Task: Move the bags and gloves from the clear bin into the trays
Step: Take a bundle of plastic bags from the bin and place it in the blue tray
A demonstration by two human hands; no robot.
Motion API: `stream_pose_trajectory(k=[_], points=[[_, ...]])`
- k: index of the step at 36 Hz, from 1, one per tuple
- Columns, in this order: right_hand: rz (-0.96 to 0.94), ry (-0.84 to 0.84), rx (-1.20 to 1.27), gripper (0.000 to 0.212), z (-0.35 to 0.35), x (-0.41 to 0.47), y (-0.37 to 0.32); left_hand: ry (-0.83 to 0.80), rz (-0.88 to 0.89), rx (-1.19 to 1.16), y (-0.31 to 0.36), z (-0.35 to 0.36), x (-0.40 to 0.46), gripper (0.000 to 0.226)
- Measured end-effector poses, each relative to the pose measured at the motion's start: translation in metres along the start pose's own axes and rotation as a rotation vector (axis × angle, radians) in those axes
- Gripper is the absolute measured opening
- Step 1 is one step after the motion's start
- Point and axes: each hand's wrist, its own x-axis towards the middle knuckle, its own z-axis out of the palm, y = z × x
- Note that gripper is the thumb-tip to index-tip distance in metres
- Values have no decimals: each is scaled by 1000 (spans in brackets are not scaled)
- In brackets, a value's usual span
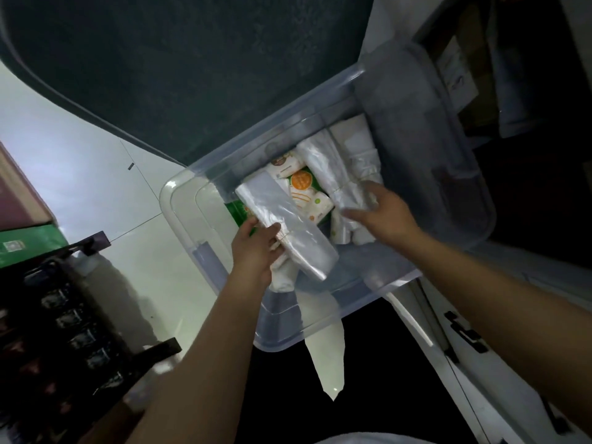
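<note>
The clear bin point(205, 219) sits in the middle of the head view, with rolled and bundled clear plastic bags inside. My left hand point(256, 248) is closed around one flat bundle of clear bags point(282, 222), lifted over the bin's near side. My right hand point(381, 209) grips a second rolled bundle of bags point(346, 193) that still lies among the others. Green, orange and white packets point(304, 190) lie between the two bundles. More white rolls point(355, 139) fill the bin's far end.
A dark round surface point(192, 65) looms above the bin. A black crate point(64, 331) with compartments stands at lower left, near a green box point(28, 241). A white cabinet edge with black hinges point(464, 331) runs along the right. Pale floor point(96, 187) lies to the left.
</note>
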Motion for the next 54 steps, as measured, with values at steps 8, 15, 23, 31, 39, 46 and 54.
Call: stream_pose_trajectory(k=[8, 15, 23, 31, 39, 46, 54], points=[[174, -21, -42, 57, 20, 104, -18, -125, 16, -12, -7, -15, -20, 34], [231, 109, -101, 37, 31, 122, -18, -110, 48, 17, -9, -30, -21, 42], [134, 88, -153, 28, 34, 94, -15, -185, 48, 26, -1, -42, -44, 38], [168, 53, 193, 18, -15, 9, -59, -268, 105, 41, 37, -47, -82, 37], [-27, -318, 511, 43, -100, -133, -152, -462, 205, 106, 96, -51, -134, 31], [-118, -352, 407, 40, -115, -196, -204, -735, 252, 122, 133, -36, -185, 36], [-107, -211, 456, 40, -113, -231, -190, -892, 268, 200, 134, -21, -207, 42]])
